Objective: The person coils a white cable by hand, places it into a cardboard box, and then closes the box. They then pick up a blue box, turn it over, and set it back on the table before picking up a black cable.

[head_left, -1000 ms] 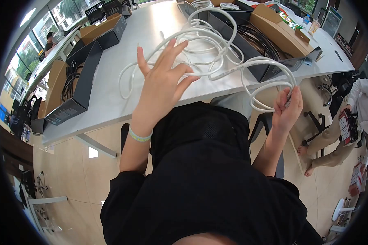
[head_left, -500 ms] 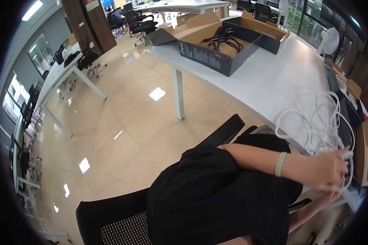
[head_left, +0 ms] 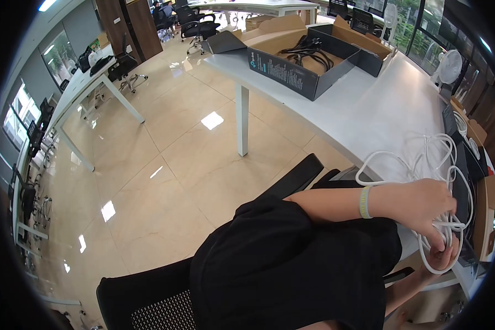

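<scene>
Left hand (head_left: 423, 204): fingers curled down and closed over several strands of the white cable (head_left: 443, 159). Right hand (head_left: 443, 257) sits just beneath, mostly hidden, so its grip cannot be told. Cable lies in loose loops at the near edge of the white table (head_left: 368, 110), some hanging over; judged light, limp, springy and tangle-prone, best gathered where the loops bunch. Farther back: open box (head_left: 291, 69) of black cords (head_left: 308, 53).
</scene>
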Demonstrator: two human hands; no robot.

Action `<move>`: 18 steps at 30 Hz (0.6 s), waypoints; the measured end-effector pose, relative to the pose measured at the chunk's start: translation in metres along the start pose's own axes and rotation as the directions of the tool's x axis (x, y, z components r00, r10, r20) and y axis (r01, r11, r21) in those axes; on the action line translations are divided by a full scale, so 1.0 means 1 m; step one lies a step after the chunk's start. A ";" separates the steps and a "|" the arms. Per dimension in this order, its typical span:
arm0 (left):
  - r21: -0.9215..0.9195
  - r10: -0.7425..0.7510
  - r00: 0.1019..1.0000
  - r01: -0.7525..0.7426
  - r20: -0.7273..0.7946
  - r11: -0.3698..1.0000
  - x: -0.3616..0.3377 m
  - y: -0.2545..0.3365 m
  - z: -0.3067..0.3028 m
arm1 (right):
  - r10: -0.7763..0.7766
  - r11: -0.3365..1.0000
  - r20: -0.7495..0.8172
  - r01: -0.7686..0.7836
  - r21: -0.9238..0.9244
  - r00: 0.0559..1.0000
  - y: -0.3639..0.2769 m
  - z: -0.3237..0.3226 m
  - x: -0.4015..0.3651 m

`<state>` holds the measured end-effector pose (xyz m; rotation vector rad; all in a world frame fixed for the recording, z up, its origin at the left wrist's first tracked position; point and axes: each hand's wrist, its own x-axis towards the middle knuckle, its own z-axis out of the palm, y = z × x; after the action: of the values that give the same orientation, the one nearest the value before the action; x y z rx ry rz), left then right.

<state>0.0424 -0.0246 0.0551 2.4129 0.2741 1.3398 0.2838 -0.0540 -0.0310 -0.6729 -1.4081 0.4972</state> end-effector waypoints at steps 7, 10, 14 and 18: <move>0.171 -0.098 0.989 0.078 0.114 0.982 0.002 -0.010 -0.001 | -0.075 0.992 0.254 0.045 0.120 0.964 -0.012 0.018 0.014; 0.325 -0.239 0.921 0.134 0.307 0.936 -0.003 -0.012 -0.020 | -0.038 0.991 0.327 -0.007 0.135 0.944 -0.032 0.043 0.023; 0.454 -0.252 0.950 0.146 0.182 0.879 -0.006 -0.008 -0.030 | 0.064 0.876 0.394 -0.241 0.418 0.917 -0.023 0.053 0.024; 0.334 -0.306 0.942 0.247 0.137 0.910 -0.001 -0.016 -0.035 | 0.147 0.903 0.291 -0.249 0.351 0.945 -0.022 0.060 0.026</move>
<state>0.0122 -0.0030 0.0646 2.6058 0.8005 0.9960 0.2259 -0.0441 0.0049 -0.4431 -1.4327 1.0275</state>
